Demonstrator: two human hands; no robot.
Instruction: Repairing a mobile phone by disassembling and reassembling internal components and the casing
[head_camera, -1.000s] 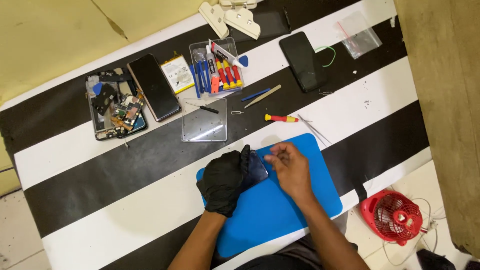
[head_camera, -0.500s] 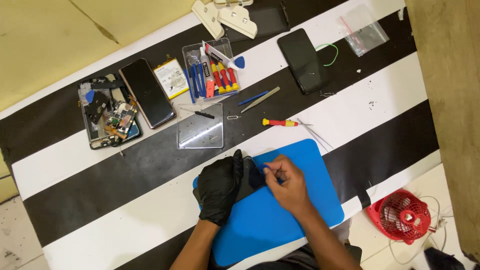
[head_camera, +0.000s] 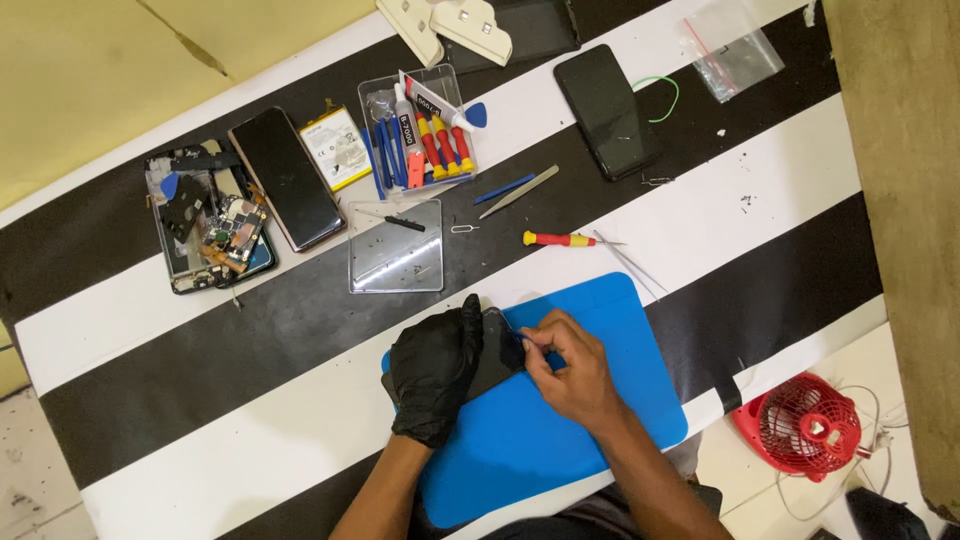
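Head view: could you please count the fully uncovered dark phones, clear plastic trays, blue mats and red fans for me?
Uncovered dark phones: 2
Clear plastic trays: 2
Blue mat: 1
Red fan: 1
Total: 6

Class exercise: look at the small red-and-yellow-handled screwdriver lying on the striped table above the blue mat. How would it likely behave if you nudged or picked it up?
The screwdriver lies flat on its side, and its handle looks round, so a sideways nudge would probably roll it. It looks slim, so likely light. The shaft seems thin and rigid, so it should lift stiffly, though the fine tip might bend if pressed.
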